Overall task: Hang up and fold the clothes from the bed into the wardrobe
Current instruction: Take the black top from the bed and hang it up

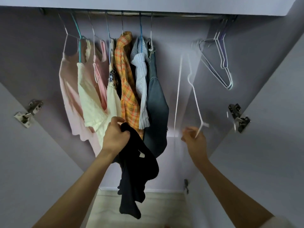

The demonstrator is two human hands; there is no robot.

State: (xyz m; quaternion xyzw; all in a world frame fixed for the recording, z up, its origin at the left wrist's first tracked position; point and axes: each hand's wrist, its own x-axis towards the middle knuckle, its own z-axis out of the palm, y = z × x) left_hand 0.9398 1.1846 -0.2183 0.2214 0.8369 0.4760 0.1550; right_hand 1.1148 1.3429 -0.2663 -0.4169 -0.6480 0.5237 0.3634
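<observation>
Left hand (115,134), item one: I have it at roughly 7 o'clock of centre, fingers curled tight round a bunched fold of a black garment (136,175), which hangs limp below the fist toward 6 o'clock; gripped high, I judge, so the cloth stays off the floor while a hanger is fetched. Right hand (195,139), item two: at 4 o'clock, fingers pinching the neck of a white wire hanger (194,96) just under its twist; the frame is blurred and stands up toward 1 o'clock, upside down to my eye, so the hook itself I cannot make out. Held by the neck, I reckon, so the shoulders stay free to enter the garment. Item three: wardrobe rail (131,14) at 12 o'clock, carrying a close-packed row: pink top (69,89), cream top (88,96), orange plaid shirt (126,89), pale blue ribbed piece (142,83), jeans (156,102). Item four: spare empty hangers (220,63) bunched at 2 o'clock, well apart from the clothes, leaving a bare stretch of rail between, the likely slot for the black piece. Item five: door hinges (28,112) at 9 and 3 o'clock, both doors swung open. Stage, by my judgement: garment and hanger both in hand, not yet joined.
</observation>
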